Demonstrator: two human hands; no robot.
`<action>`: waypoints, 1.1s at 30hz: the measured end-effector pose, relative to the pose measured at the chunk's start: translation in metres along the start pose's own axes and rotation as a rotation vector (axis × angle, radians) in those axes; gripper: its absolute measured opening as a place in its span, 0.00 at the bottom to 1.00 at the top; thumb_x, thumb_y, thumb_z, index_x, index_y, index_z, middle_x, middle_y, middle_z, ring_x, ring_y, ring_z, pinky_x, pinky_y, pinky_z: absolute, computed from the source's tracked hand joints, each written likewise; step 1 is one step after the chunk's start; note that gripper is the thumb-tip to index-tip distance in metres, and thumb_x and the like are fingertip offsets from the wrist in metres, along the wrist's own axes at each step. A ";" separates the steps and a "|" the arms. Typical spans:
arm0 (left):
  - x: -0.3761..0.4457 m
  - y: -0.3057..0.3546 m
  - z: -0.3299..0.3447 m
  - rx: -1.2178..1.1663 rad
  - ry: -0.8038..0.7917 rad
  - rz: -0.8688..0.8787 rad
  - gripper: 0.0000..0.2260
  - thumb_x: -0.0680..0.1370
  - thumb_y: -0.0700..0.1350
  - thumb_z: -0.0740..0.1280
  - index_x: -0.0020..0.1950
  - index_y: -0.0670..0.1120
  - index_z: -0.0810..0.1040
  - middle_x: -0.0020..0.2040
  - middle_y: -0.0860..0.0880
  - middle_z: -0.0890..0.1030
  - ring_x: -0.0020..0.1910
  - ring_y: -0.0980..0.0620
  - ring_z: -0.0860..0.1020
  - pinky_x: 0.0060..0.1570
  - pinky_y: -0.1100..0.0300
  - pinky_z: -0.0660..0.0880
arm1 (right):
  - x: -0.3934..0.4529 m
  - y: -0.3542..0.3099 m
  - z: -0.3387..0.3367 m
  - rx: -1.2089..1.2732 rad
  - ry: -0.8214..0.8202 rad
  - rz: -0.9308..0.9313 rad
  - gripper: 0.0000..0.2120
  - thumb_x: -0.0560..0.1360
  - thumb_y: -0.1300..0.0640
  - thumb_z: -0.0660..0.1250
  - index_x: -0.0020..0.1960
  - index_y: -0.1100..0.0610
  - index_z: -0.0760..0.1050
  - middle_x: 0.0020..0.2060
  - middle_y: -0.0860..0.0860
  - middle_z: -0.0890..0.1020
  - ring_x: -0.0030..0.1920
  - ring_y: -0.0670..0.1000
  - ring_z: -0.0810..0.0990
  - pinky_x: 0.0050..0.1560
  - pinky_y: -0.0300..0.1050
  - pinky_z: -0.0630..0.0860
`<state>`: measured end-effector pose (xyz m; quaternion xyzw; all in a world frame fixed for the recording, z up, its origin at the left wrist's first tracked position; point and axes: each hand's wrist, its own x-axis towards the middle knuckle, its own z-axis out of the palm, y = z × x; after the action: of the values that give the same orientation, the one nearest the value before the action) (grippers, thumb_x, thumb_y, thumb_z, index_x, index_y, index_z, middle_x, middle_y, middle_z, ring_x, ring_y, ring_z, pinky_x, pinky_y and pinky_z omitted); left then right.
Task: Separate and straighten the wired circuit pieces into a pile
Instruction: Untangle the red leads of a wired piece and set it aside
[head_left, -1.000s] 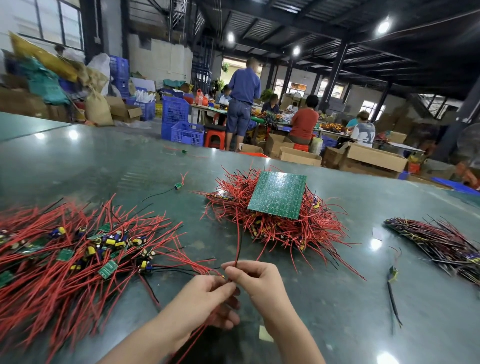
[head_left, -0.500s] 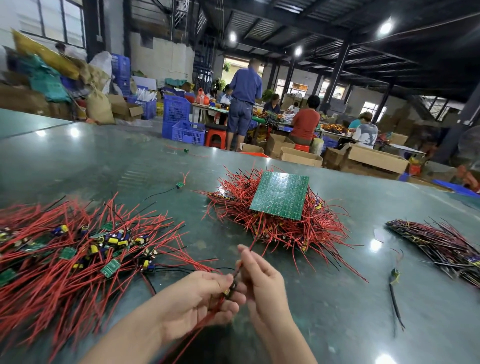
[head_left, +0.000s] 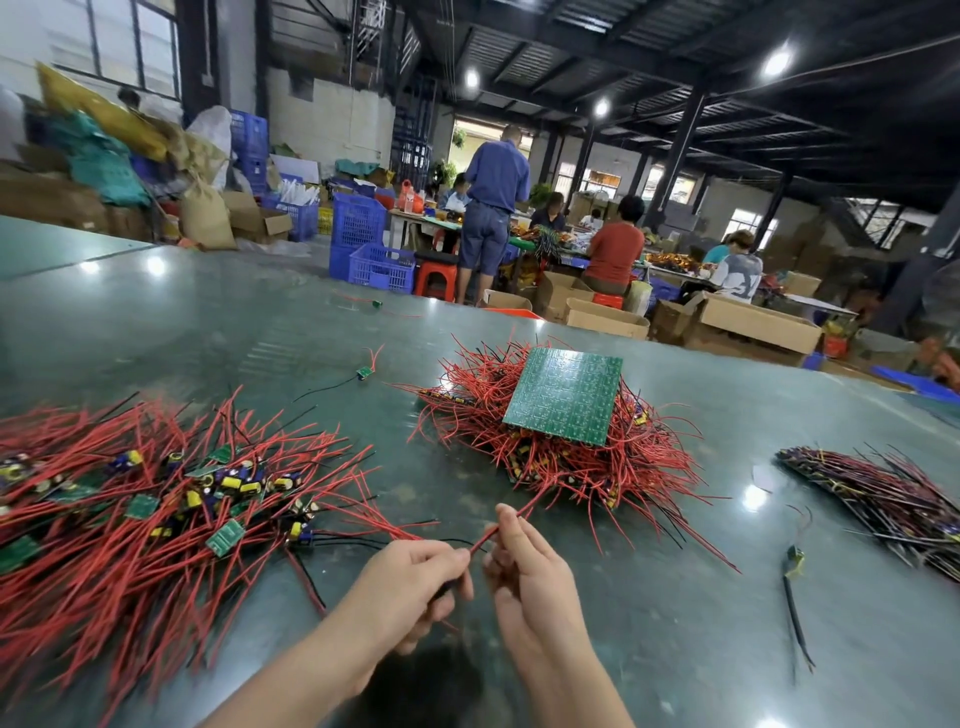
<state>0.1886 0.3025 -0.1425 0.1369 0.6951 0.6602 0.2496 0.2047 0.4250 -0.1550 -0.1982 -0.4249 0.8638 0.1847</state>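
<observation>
My left hand grips the base of one wired circuit piece low in the middle of the view. Its red wire runs up and to the right between the fingers of my right hand, which pinches it. A tangled heap of red-wired circuit pieces with small green boards and yellow-blue capacitors spreads over the table at the left. Another red heap lies in the middle under a large green circuit panel. A neat darker bundle of wired pieces lies at the right.
The dark green glossy table carries stray single pieces: one behind the left heap, one at the right front, one far back. Beyond the table edge stand cardboard boxes, blue crates and several people working.
My right hand's fingers have slid up along the red wire, pulling it straighter toward the upper right. My left hand keeps its hold on the piece's base.
</observation>
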 end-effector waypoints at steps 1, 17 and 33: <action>0.000 -0.001 -0.001 0.061 0.036 0.030 0.18 0.79 0.47 0.62 0.29 0.47 0.76 0.21 0.52 0.66 0.18 0.56 0.57 0.19 0.69 0.54 | 0.001 -0.001 -0.001 0.007 0.028 -0.007 0.06 0.73 0.65 0.67 0.39 0.61 0.80 0.25 0.49 0.77 0.22 0.42 0.66 0.24 0.33 0.67; 0.000 0.009 -0.016 0.374 0.077 0.219 0.14 0.66 0.53 0.61 0.22 0.49 0.75 0.18 0.52 0.68 0.18 0.59 0.64 0.23 0.67 0.62 | 0.017 -0.011 -0.016 0.125 0.180 0.002 0.05 0.76 0.57 0.66 0.43 0.58 0.78 0.26 0.48 0.76 0.20 0.42 0.65 0.21 0.33 0.65; 0.006 0.016 -0.086 1.063 1.071 0.786 0.18 0.75 0.44 0.58 0.62 0.39 0.72 0.60 0.39 0.74 0.58 0.35 0.72 0.63 0.47 0.64 | 0.015 -0.018 -0.017 0.142 0.134 0.173 0.12 0.79 0.59 0.57 0.46 0.61 0.78 0.25 0.50 0.73 0.27 0.47 0.62 0.31 0.40 0.59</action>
<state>0.1360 0.2334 -0.1271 0.1366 0.8389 0.2602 -0.4581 0.2028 0.4539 -0.1524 -0.2779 -0.3305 0.8893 0.1509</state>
